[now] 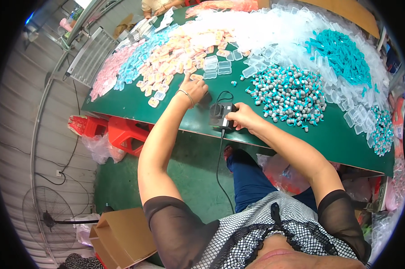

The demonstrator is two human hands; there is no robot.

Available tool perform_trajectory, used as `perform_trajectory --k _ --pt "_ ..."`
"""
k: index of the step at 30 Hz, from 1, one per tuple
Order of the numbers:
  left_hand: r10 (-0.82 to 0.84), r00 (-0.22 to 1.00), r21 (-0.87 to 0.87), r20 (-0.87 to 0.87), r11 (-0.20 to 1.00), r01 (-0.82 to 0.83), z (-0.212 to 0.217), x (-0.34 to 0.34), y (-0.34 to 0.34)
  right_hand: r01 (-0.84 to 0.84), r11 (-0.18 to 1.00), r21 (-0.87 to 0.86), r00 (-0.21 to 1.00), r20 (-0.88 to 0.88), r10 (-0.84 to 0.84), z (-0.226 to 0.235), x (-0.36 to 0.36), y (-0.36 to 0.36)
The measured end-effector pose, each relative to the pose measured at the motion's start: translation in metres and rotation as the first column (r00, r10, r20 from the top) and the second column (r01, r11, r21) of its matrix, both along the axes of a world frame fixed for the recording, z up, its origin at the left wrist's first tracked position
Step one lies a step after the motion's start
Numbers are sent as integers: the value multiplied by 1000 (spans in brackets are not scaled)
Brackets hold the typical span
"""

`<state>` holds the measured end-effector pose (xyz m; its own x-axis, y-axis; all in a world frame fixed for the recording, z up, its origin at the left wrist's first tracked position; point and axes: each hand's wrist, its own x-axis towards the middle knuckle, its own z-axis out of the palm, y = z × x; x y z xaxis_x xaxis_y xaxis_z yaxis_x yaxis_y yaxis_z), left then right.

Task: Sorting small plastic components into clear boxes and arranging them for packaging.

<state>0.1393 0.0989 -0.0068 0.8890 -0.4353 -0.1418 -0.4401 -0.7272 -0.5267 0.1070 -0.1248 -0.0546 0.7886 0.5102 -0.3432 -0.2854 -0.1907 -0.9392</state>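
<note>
My right hand [247, 117] is closed around the side of a small black boxy device [217, 115] with a round grille, near the table's front edge. A dark cable runs from it down toward the floor, and a short loop of wire sits behind it. My left hand [191, 91] reaches over the table with its fingers apart, by the near edge of a spread of small orange-and-white cases [166, 67]. A dark object beside its thumb is partly hidden. Clear plastic cases [224, 68] lie just beyond the left hand.
Right of the device is a heap of grey-and-teal small parts [292, 94]. Farther back lie teal pieces [339, 56] and clear plastic cases. Blue [137, 60] and pink cases [110, 74] spread leftward. A red stool [128, 134], cardboard box [124, 235] and fan [50, 218] stand below.
</note>
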Motion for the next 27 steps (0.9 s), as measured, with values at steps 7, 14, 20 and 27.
perform_trajectory --k 7,14,20,27 --pt "-48 990 -49 131 997 55 -10 11 21 -2 996 -87 995 100 11 -12 8 4" --pt "149 972 -136 182 983 -125 -11 -13 17 145 966 -213 951 298 -77 -7 0 18" --pt "275 897 -562 346 826 -37 4 -56 -32 281 948 -149 812 563 -152 -35 -10 8" --pt "262 930 -899 256 417 130 -13 -93 -129 116 988 106 625 765 -156 -21 -64 -86"
